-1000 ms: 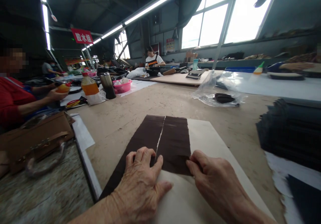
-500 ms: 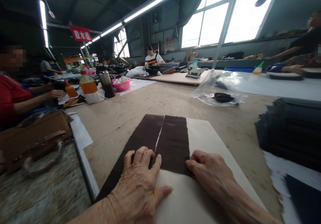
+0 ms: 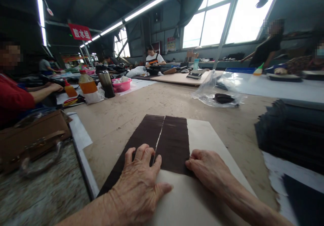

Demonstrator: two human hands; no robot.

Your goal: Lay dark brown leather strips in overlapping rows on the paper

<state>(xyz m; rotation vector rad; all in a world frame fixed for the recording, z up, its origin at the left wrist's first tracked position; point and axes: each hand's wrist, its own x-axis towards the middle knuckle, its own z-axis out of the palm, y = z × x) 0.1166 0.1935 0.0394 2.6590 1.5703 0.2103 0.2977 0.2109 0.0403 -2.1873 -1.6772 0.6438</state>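
Two dark brown strips lie side by side on a cream sheet (image 3: 202, 135), with a thin pale gap between them. My left hand (image 3: 143, 178) rests with its fingers spread over the left strip (image 3: 149, 130) and the gap, its thumb on the cream sheet. At the lower right corner of the right strip (image 3: 174, 141), my right hand (image 3: 206, 165) has its thumb and fingers pinched together on the strip's edge.
A stack of dark pieces (image 3: 291, 131) stands at the right. Beyond lies a clear plastic bag (image 3: 215, 91). Bottles, a flask (image 3: 106, 84) and a pink basket (image 3: 121, 84) stand back left, near a brown bag (image 3: 32, 135) and a person in red.
Both hands keep nearly the same pose on the sheet. The view has shifted slightly. At the right, a person in dark clothes now appears farther left; the person in red has moved an arm.
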